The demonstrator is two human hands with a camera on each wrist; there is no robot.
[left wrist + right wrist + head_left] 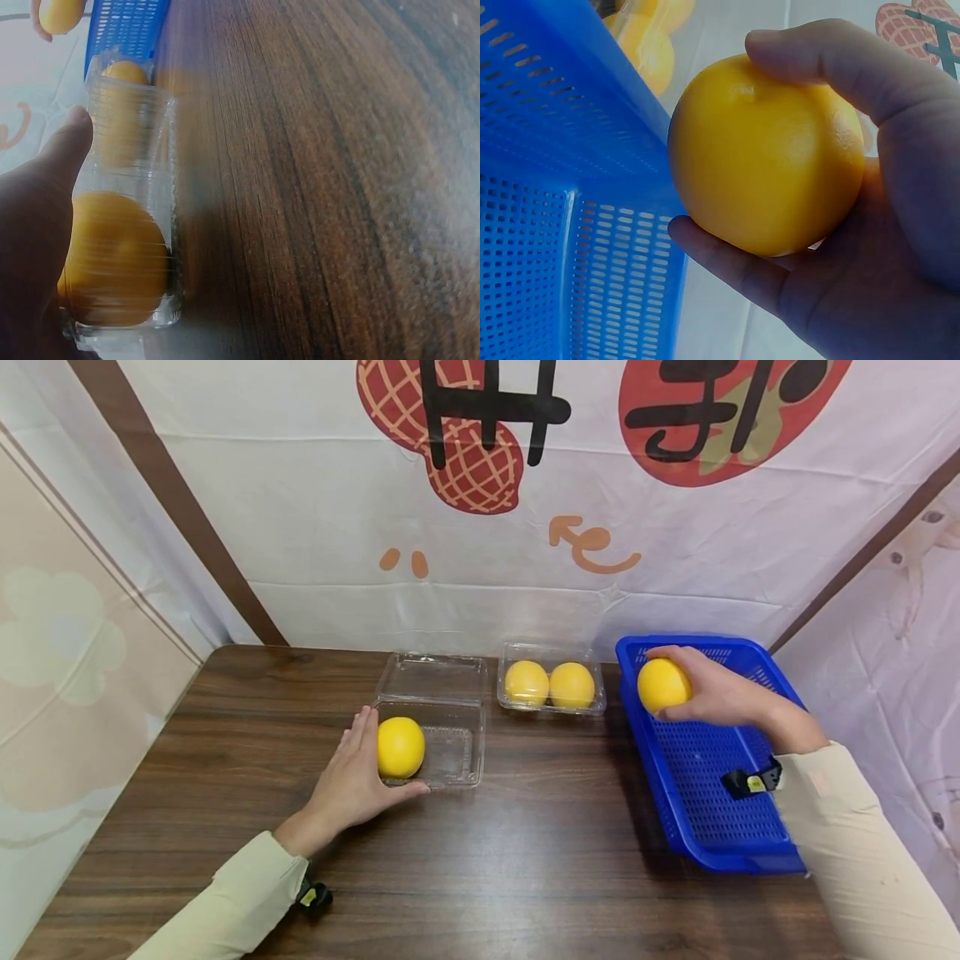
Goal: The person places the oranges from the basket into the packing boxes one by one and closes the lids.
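My right hand (716,689) grips an orange (664,687) above the far left part of a blue basket (678,822). In the right wrist view, thumb and fingers curve round that orange (765,157). My left hand (352,777) rests at the left side of an open clear plastic box (450,756), fingers straight along its edge and thumb stretched along the front. Inside the box, on the left, sits one orange (401,747). The left wrist view shows the left thumb (67,146) beside the clear wall, with that orange (116,259) behind the plastic.
Behind and right of the open box stands another clear box (551,706) with two oranges (527,683) in it. The open box's lid (433,677) lies back toward the printed cloth wall (322,527). All stand on a dark wooden table (525,877).
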